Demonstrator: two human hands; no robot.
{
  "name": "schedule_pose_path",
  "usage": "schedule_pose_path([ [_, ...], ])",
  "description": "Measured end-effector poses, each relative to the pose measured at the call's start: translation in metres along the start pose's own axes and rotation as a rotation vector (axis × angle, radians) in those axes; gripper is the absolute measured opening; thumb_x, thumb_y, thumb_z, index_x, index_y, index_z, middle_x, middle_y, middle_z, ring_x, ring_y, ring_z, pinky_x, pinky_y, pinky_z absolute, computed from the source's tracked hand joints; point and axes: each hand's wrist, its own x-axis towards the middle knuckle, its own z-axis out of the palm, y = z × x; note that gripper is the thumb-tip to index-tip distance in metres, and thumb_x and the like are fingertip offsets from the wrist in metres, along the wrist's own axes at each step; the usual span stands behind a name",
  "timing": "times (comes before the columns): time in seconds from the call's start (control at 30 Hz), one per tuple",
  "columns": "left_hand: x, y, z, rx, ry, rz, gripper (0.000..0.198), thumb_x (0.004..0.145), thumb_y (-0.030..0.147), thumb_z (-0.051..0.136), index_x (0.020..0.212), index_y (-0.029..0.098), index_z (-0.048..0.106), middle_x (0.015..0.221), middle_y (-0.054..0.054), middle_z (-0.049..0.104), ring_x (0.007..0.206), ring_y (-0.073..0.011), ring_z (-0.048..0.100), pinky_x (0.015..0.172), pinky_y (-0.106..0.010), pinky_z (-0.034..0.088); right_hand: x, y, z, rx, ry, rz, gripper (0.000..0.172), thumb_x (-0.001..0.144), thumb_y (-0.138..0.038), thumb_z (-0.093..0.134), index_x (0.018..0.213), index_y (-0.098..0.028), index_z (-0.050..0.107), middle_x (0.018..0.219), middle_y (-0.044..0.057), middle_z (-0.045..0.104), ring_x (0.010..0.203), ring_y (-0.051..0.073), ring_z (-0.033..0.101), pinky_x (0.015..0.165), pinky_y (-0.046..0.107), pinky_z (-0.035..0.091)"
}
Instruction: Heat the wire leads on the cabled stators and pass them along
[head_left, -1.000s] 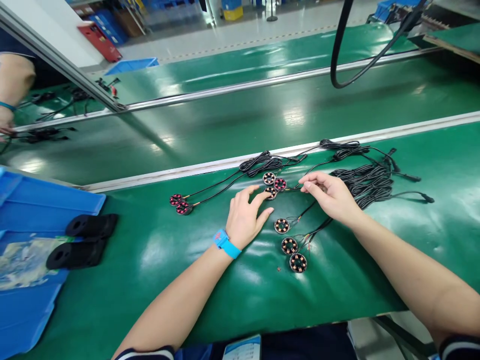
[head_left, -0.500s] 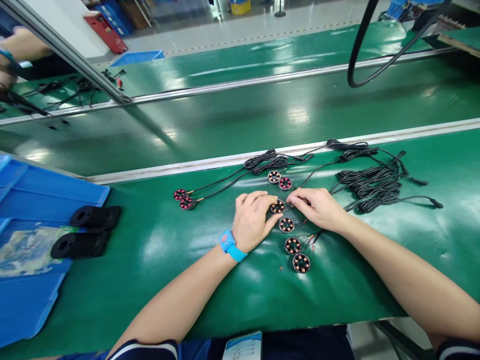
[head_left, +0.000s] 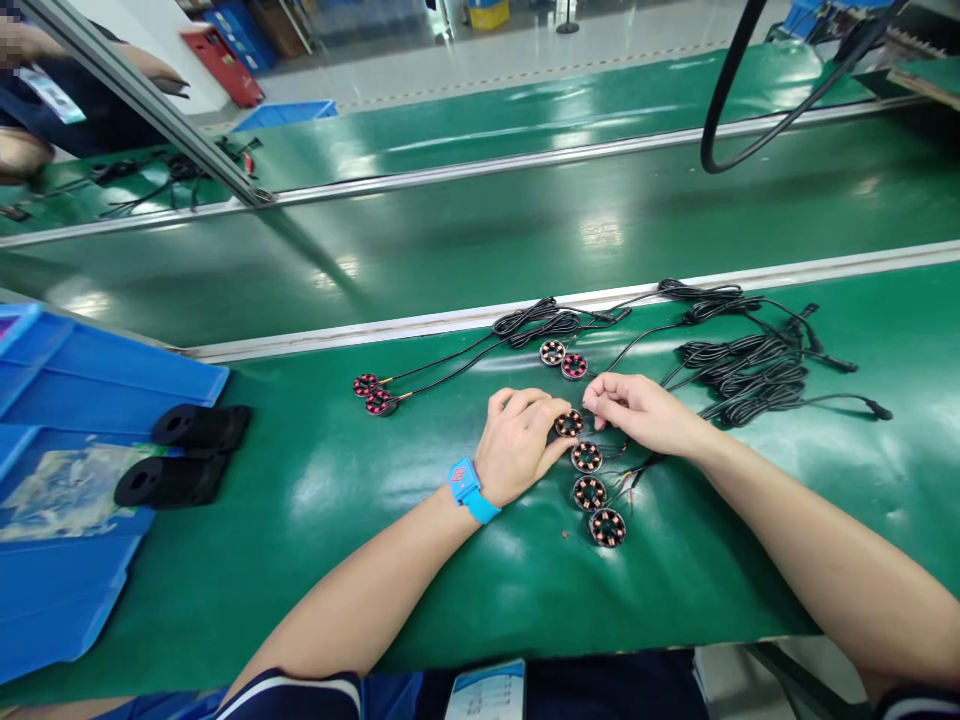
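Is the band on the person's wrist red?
No, the wristband beside the left hand is bright blue.

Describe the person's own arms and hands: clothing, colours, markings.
Both forearms are bare, no gloves. The left hand has a bright blue wristband with a small red mark; the right hand wears nothing visible. Dark navy short sleeves, the left sleeve white-striped.
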Motion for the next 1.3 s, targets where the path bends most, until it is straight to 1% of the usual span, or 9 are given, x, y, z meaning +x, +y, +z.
schedule_pose_path([
  [0.07,0.000,-0.001,-0.001,-0.009,-0.049,0.006,0.028,0.094,0.036,0.066,0.115,0.019,0.056,0.110,-0.006,0.070,0.111,-0.0243,0.060,0.095,-0.041,0.035,-0.002,-0.003,-0.003,-0.019,0.028,-0.028,0.028,0.093,-0.045,0.055,0.097,-0.018,0.065,0.084,0.003,0.071,0.076,0.016,0.063,0.073,0.028,0.046],
  [0.2,-0.001,-0.006,-0.003,-0.065,-0.107,-0.014,0.032,0.100,0.044,0.054,0.120,0.019,0.054,0.117,-0.008,0.067,0.119,-0.0248,0.056,0.099,-0.042,0.034,0.003,-0.008,-0.016,-0.178,0.333,-0.127,0.030,0.097,-0.043,0.050,0.111,-0.022,0.066,0.109,0.005,0.071,0.099,0.021,0.065,0.090,0.034,0.048],
  [0.27,-0.001,-0.009,-0.004,-0.082,-0.076,-0.053,0.034,0.102,0.045,0.049,0.122,0.018,0.054,0.117,-0.009,0.066,0.116,-0.0242,0.057,0.098,-0.041,0.035,0.012,-0.007,-0.022,-0.296,0.387,-0.147,0.032,0.099,-0.038,0.044,0.115,-0.021,0.066,0.115,0.006,0.070,0.106,0.023,0.064,0.096,0.039,0.046],
  [0.43,-0.001,-0.018,-0.006,0.018,0.003,-0.127,0.029,0.103,0.035,0.047,0.127,0.022,0.058,0.116,-0.009,0.063,0.109,-0.0243,0.056,0.092,-0.040,0.038,0.038,-0.001,-0.021,-0.492,0.220,-0.220,0.039,0.096,-0.019,0.038,0.124,-0.019,0.065,0.124,0.008,0.067,0.116,0.025,0.061,0.104,0.045,0.045],
  [0.67,0.000,-0.023,-0.001,0.086,-0.079,-0.084,0.026,0.100,0.031,0.054,0.123,0.030,0.065,0.118,-0.009,0.059,0.110,-0.0255,0.054,0.090,-0.041,0.042,0.032,-0.009,-0.017,-0.354,-0.079,-0.346,0.041,0.096,-0.020,0.039,0.131,-0.021,0.061,0.132,0.004,0.063,0.121,0.020,0.059,0.106,0.037,0.046],
  [0.77,0.001,-0.021,-0.001,0.079,-0.080,-0.065,0.026,0.100,0.027,0.054,0.123,0.031,0.066,0.120,-0.008,0.060,0.109,-0.0243,0.056,0.091,-0.042,0.043,0.026,-0.009,-0.030,-0.363,-0.088,-0.324,0.040,0.095,-0.022,0.044,0.133,-0.023,0.059,0.131,0.003,0.063,0.116,0.019,0.061,0.102,0.035,0.047],
  [0.93,0.003,-0.017,-0.001,0.104,-0.116,0.020,0.031,0.099,0.020,0.054,0.123,0.035,0.065,0.125,-0.005,0.062,0.115,-0.0241,0.055,0.091,-0.042,0.041,0.023,-0.005,-0.044,-0.413,-0.133,-0.259,0.035,0.096,-0.026,0.044,0.126,-0.023,0.062,0.110,0.003,0.071,0.100,0.020,0.066,0.089,0.033,0.048],
  [1.1,0.006,-0.019,-0.001,0.162,-0.094,-0.086,0.025,0.097,0.043,0.058,0.112,0.026,0.068,0.115,-0.007,0.066,0.106,-0.0249,0.059,0.088,-0.041,0.040,0.029,-0.006,-0.031,-0.433,-0.073,-0.295,0.033,0.100,-0.033,0.040,0.112,-0.020,0.067,0.106,0.005,0.071,0.094,0.020,0.065,0.085,0.032,0.046],
  [1.3,0.006,-0.023,0.001,0.069,-0.102,-0.023,0.019,0.100,0.035,0.055,0.109,0.023,0.066,0.117,-0.003,0.068,0.124,-0.0243,0.055,0.096,-0.041,0.035,0.036,-0.004,-0.021,-0.272,-0.076,-0.204,0.028,0.096,-0.037,0.046,0.095,-0.019,0.067,0.097,0.004,0.070,0.090,0.019,0.062,0.084,0.031,0.045],
])
